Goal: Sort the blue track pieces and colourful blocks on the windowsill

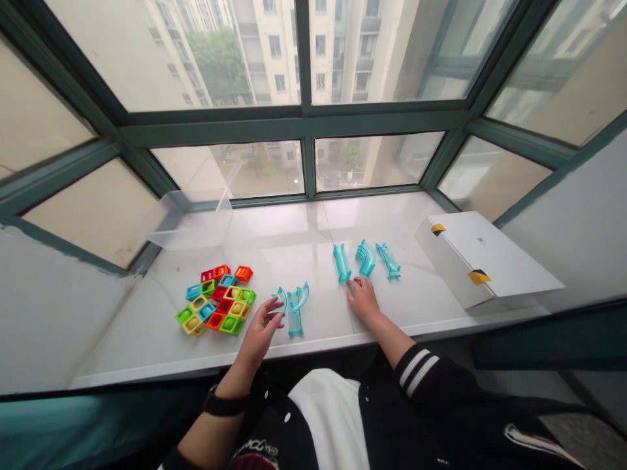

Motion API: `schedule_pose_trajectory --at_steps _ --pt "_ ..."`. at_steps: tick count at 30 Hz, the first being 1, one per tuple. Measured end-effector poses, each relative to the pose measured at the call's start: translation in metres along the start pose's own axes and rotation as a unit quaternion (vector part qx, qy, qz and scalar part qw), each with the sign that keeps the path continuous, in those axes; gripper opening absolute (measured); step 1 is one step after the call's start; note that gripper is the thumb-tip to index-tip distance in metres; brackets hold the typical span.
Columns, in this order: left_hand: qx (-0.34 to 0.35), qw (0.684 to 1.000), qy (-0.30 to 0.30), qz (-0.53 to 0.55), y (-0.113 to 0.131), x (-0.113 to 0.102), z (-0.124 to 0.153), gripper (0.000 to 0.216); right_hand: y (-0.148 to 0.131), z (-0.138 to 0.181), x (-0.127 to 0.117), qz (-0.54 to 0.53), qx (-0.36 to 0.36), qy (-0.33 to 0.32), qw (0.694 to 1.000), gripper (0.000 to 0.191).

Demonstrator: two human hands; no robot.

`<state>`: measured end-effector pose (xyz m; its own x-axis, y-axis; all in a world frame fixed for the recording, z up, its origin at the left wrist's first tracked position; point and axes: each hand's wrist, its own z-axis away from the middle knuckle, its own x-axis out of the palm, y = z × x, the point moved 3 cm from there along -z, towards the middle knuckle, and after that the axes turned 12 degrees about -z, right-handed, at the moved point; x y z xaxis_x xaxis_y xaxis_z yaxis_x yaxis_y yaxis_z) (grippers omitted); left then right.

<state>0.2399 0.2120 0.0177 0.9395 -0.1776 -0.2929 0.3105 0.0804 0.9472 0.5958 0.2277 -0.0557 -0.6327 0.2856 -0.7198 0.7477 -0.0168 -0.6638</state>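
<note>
Track pieces of clear turquoise plastic lie on the pale marble bench (313, 228) under the window. The forked piece (292, 305) near the front edge has a straight stem and two arms that curl apart at its far end. The left hand (261, 331) hangs just beside it, fingers loosely spread and holding nothing, fingertips close to the left curl. Further right sits a row of three: a straight track piece (341, 262), a curved one (366, 258) and a slanted one (388, 260). The right hand (363, 299) rests flat and open on the bench, its fingertips right at the near end of the straight piece.

Left of the forked piece lies a cluster of coloured square tiles (217, 299), red, orange, yellow, green and blue. A clear plastic bin (191, 219) stands at the back left, and a white box (482, 258) fills the right end. Bare bench lies between the two groups of track, behind them toward the glass, and along the front edge.
</note>
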Motion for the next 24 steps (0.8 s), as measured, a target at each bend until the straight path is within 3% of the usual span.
schedule_pose_trajectory --at_steps 4,7,12,16,24 --pt "-0.007 0.999 0.039 -0.015 -0.017 -0.01 0.008 0.068 -0.003 -0.002 -0.002 0.009 0.003 -0.004 1.0 0.038" --pt "0.021 0.993 0.063 -0.098 -0.017 -0.01 0.012 0.056 -0.005 0.004 -0.004 0.004 0.002 0.001 1.0 0.038" --pt "0.104 0.957 0.091 -0.256 -0.009 -0.005 0.012 0.041 -0.011 0.03 -0.008 -0.052 -0.038 0.018 0.998 0.037" --pt "0.139 0.921 0.109 -0.347 -0.018 0.0 0.006 0.037 -0.013 0.043 -0.011 -0.077 -0.056 0.015 0.995 0.035" --pt "0.128 0.909 0.072 -0.391 -0.038 -0.004 -0.009 0.028 -0.014 0.042 -0.011 -0.066 -0.05 0.01 0.996 0.034"
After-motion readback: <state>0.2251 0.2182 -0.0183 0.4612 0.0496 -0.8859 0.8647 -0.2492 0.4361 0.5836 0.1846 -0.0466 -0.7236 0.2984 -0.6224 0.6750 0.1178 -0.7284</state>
